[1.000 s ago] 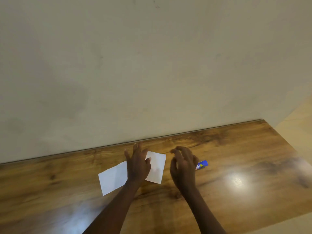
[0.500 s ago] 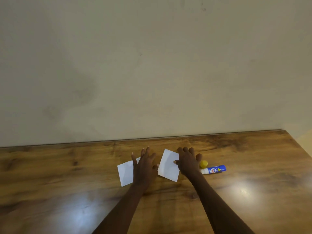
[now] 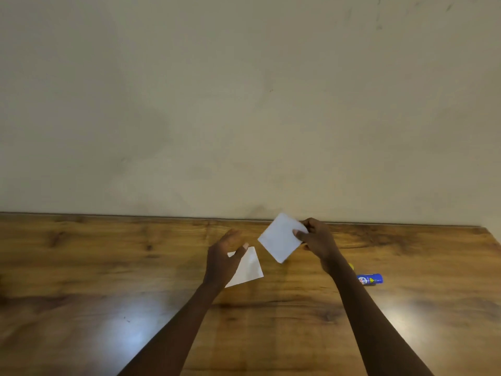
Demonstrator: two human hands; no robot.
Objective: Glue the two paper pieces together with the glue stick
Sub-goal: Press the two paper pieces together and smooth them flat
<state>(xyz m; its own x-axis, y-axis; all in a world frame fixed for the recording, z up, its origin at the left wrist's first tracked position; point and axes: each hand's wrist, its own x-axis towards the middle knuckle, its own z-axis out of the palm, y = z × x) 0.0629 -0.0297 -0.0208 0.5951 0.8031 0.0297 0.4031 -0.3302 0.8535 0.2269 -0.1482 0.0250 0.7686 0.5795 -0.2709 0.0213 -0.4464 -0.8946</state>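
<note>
My right hand (image 3: 317, 238) pinches a small white paper square (image 3: 280, 238) by its right edge and holds it tilted above the wooden table (image 3: 108, 267). A second white paper piece (image 3: 249, 268) lies flat on the table, partly hidden under my left hand (image 3: 223, 260). That hand hovers over it with fingers apart and holds nothing. The blue glue stick (image 3: 370, 279) lies on its side to the right, behind my right forearm. A bit of its yellow cap (image 3: 351, 266) shows beside the arm.
A plain beige wall (image 3: 244, 104) rises straight from the table's far edge. The table's right corner (image 3: 485, 232) lies close to the glue stick. Bright light glares show on the wood at the front left and front right.
My right hand has lifted one paper square off the table and raised it. My left hand has come up off the other piece. The view has shifted left.
</note>
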